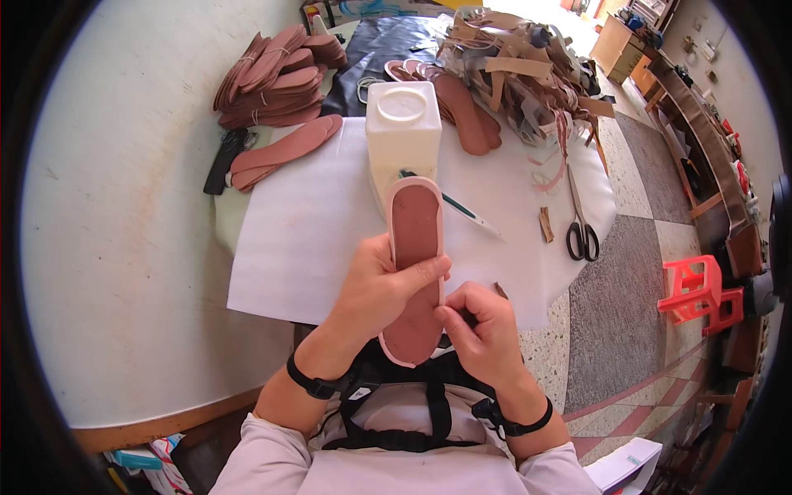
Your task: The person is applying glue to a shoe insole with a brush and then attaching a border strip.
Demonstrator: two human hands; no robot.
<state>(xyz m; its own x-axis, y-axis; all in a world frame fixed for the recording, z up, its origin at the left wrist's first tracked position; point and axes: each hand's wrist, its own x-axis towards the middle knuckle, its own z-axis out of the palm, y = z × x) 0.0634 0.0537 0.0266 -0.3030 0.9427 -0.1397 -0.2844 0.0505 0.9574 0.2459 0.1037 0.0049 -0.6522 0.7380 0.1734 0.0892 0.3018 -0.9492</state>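
Observation:
A brown shoe insole (pixel 416 219) with a pale pink rim is held upright above the table's near edge. My left hand (pixel 371 285) is closed around its middle from the left, with the thumb laid across the brown face. On the right side, my right hand (pixel 481 330) pinches the insole's rim between thumb and bent fingers. Just beyond the insole's tip stands a cream plastic container (pixel 404 140) with a round raised ring on top. A slim green-and-white tool (pixel 466 209) lies beside it, its far end partly hidden.
White sheeting (pixel 289 239) covers the table. Bundled brown insoles (pixel 276 78) are stacked far left, with loose insoles (pixel 285 154) in front and a black object (pixel 223 162) nearby. More insoles (pixel 466 115) and a scrap heap (pixel 520 70) sit far right. Black-handled scissors (pixel 582 227) lie right; a red stool (pixel 693 285) stands beyond.

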